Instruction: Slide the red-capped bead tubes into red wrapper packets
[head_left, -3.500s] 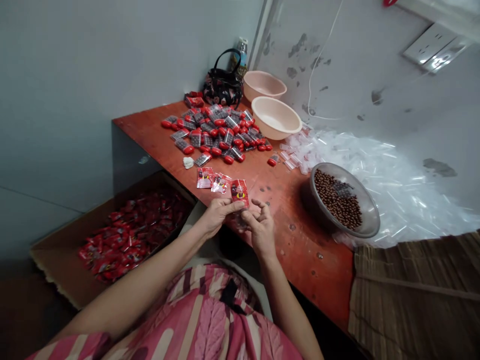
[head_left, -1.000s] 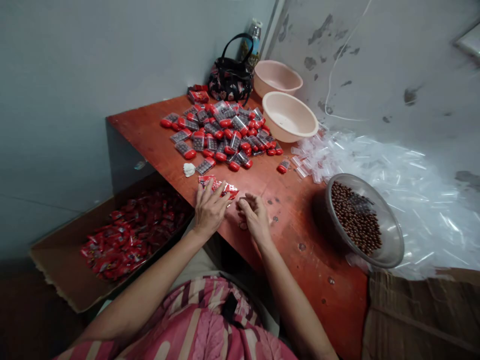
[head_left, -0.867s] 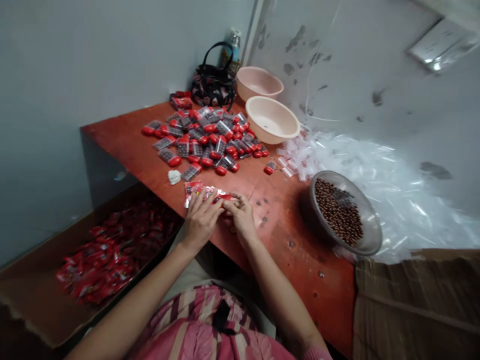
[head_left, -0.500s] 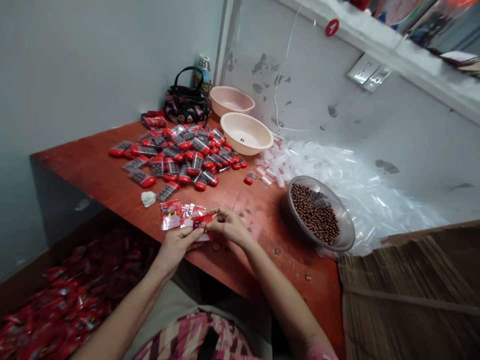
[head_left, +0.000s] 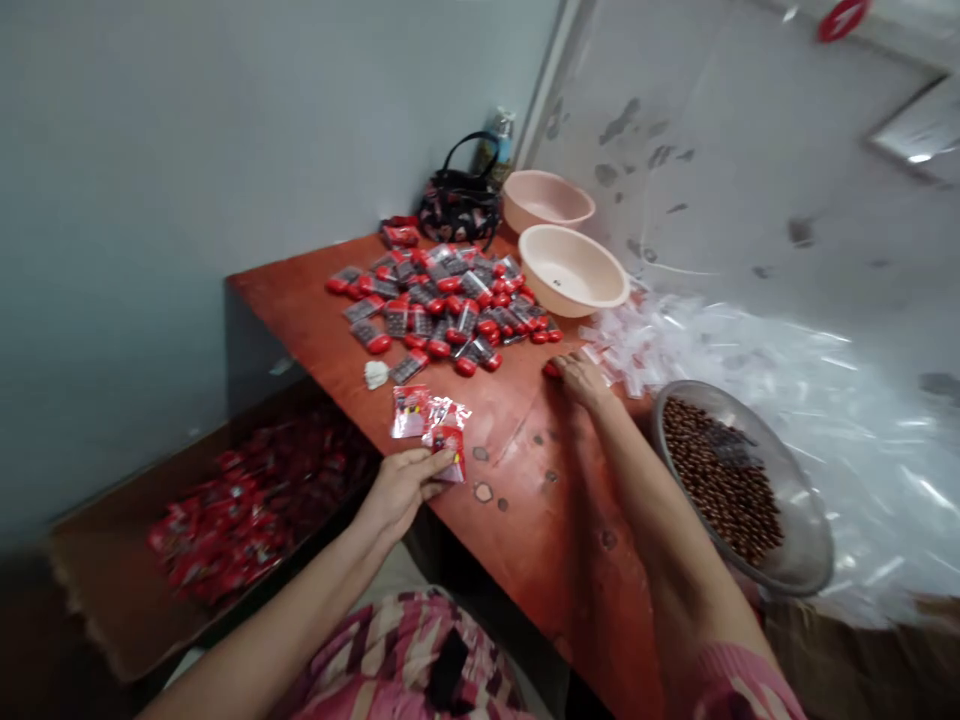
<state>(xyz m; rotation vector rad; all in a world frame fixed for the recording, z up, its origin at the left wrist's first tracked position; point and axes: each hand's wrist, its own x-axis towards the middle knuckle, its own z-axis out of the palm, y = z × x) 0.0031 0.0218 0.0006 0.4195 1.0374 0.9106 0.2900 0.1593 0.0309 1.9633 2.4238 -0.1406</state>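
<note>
My left hand [head_left: 401,488] pinches a small red packet [head_left: 448,450] at the table's near edge, beside two more red packets [head_left: 411,411] lying flat. My right hand [head_left: 581,378] is stretched out across the red-brown table [head_left: 300,285], its fingers closed over a red-capped clear vial [head_left: 552,369] lying apart from the main heap. The heap of red-capped vials filled with dark beads [head_left: 442,300] lies further back. A loose pile of clear empty vials [head_left: 637,350] sits right by my right hand.
A glass bowl of brown beads [head_left: 739,485] stands at the right. Two pink basins [head_left: 571,270] and a black handbag [head_left: 461,205] sit at the back corner. A cardboard box of red packets [head_left: 225,510] lies below the table's left side. A small white scrap [head_left: 375,374] rests near the heap.
My right hand left the packet and reached far across to the lone red-capped vial. My left hand kept the red packet near the table edge. The camera swung right.
</note>
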